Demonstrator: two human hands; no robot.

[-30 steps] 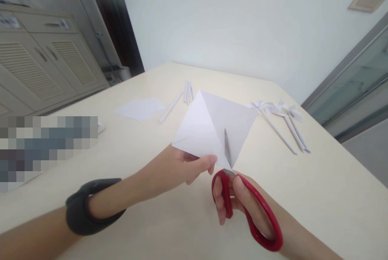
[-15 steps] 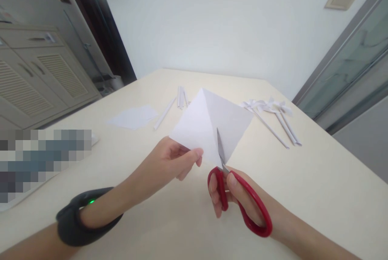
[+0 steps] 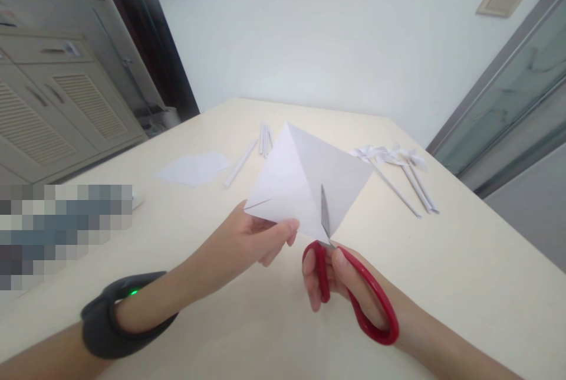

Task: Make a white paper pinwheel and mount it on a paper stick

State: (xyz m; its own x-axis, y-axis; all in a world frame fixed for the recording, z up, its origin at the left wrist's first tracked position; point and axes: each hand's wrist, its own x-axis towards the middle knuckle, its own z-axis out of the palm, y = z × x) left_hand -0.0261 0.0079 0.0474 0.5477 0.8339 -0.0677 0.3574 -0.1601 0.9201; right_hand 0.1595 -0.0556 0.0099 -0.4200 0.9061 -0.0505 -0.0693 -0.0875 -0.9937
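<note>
- I see the table below both hands.
- My left hand pinches the sheet by its near edge; it spreads just beyond those fingers.
- Papers lie beyond that hand, to its left.
- Pinwheels lie beyond my right hand, to its right.
- That hand grips the scissors, one blade over the sheet's near corner.
- Tubes lie beyond my left hand.
</note>
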